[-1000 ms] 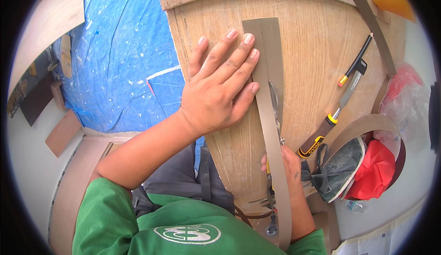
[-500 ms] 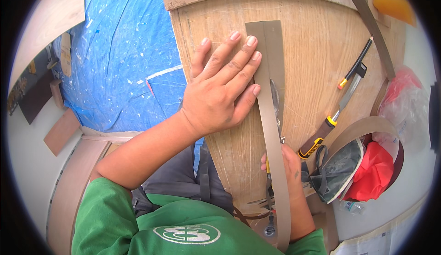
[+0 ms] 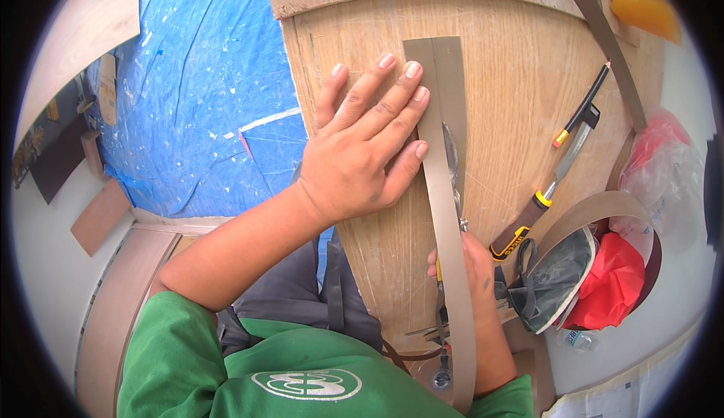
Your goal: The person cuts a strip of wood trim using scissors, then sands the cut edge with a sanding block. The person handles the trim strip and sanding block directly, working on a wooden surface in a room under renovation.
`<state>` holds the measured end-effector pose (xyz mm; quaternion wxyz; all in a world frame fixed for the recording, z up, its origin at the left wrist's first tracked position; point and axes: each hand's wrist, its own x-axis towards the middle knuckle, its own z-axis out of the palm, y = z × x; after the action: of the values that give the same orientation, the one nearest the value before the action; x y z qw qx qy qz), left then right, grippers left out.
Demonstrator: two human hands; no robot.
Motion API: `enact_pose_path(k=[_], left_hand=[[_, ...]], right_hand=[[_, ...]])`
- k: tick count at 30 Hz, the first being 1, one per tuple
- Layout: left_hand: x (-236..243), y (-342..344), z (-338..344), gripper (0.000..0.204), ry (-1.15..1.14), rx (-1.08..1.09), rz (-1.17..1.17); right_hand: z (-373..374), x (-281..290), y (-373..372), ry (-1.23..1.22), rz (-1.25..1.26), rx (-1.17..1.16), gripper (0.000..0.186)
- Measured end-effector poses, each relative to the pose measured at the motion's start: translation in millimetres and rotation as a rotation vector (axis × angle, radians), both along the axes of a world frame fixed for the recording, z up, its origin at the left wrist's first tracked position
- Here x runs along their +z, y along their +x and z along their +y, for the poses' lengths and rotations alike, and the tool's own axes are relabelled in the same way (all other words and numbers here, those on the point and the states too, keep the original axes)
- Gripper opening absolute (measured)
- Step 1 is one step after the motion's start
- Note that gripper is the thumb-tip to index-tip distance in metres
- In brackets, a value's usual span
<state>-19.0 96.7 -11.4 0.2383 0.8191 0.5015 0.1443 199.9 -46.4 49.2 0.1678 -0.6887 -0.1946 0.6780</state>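
Note:
My left hand [image 3: 362,135] lies flat, fingers spread, on the wooden board and the left edge of a long brown-grey flexible strip [image 3: 445,214]. This strip runs down toward my body. Beside and partly beneath its upper end lies another length of brown-grey strip [image 3: 451,71]. Mostly behind the long strip, my right hand [image 3: 477,263] is closed around what looks like a pair of metal snips [image 3: 451,150]. Their blades and a bolt show beside the strip, with a bit of yellow handle at my fingers. The strip hides most of the grip.
Right of the strips lie a yellow-and-black handled knife [image 3: 532,214] and a black pencil [image 3: 584,105]. Beyond them are a coiled strip [image 3: 603,203], a dark pouch [image 3: 554,286] and red cloth [image 3: 609,275]. A blue tarp [image 3: 204,94] spreads left of the board [image 3: 520,48].

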Motion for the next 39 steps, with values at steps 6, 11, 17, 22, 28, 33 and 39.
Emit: enact_pose_path(k=[6, 11, 17, 22, 28, 33, 39], left_hand=[[0.4, 0.0, -0.3, 0.051, 0.000, 0.006, -0.004], [0.1, 0.2, -0.8, 0.051, -0.001, 0.005, 0.003], [-1.4, 0.2, -1.0, 0.050, -0.004, 0.014, -0.022], [-2.6, -0.3, -1.1, 0.050, -0.005, 0.014, -0.023], [-1.8, 0.0, -1.4, 0.050, -0.010, 0.017, -0.025], [-1.6, -1.9, -1.9, 0.047, -0.003, 0.021, -0.062], [-6.3, -0.4, -4.1, 0.043, 0.062, 0.040, -0.027]], right_hand=[[0.2, 0.4, 1.1, -0.017, 0.030, -0.050, 0.039], [-2.7, -0.8, 6.4, -0.013, 0.043, -0.025, 0.040], [5.4, -2.1, 4.7, 0.020, -0.035, 0.078, 0.044], [14.3, 1.6, 0.0, -0.001, 0.014, 0.021, 0.037], [4.8, -6.4, 6.9, -0.012, 0.003, 0.054, 0.059], [-29.4, -18.5, 13.8, -0.007, -0.028, 0.014, 0.048], [-60.4, -19.9, 25.9, -0.048, -0.027, 0.000, 0.039]])
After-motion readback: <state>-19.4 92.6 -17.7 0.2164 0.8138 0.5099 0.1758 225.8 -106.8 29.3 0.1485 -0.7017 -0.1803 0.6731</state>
